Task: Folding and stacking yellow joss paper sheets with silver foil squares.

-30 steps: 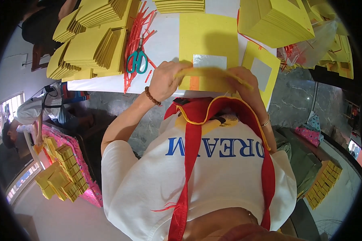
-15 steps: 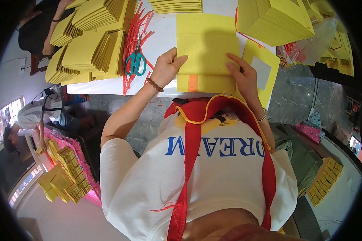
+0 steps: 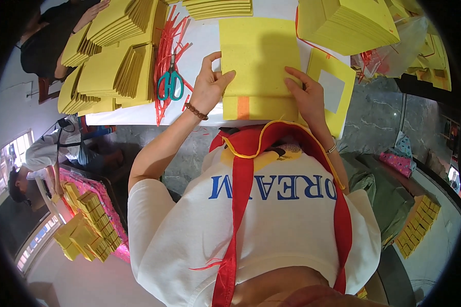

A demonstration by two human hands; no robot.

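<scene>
In front of me a yellow paper stack [image 3: 258,61] lies on the white table, an orange band across its lower fold. At its left edge my left hand [image 3: 210,84] is closed, thumb on the front and the other fingers bent round the side. My right hand [image 3: 305,92] grips the right edge, with thumb and forefinger over the paper. Teal-handled scissors [image 3: 170,84] rest on loose red strips [image 3: 164,56] left of my left hand. Partly under the right side lies a yellow sheet with a pale grey rectangle [image 3: 333,91].
Folded yellow paper piles [image 3: 107,69] crowd the left of the table. A tall yellow block [image 3: 348,28] stands at the back right, near a clear plastic bag [image 3: 399,43]. One person's arm [image 3: 89,15] shows at upper left; another person [image 3: 54,148] works beside bundled yellow paper [image 3: 95,215].
The view has shifted slightly. My left fingers have bent more at the paper's edge, the forefinger arching up. Both hands stay on the stack. The person at upper left has moved an arm.
</scene>
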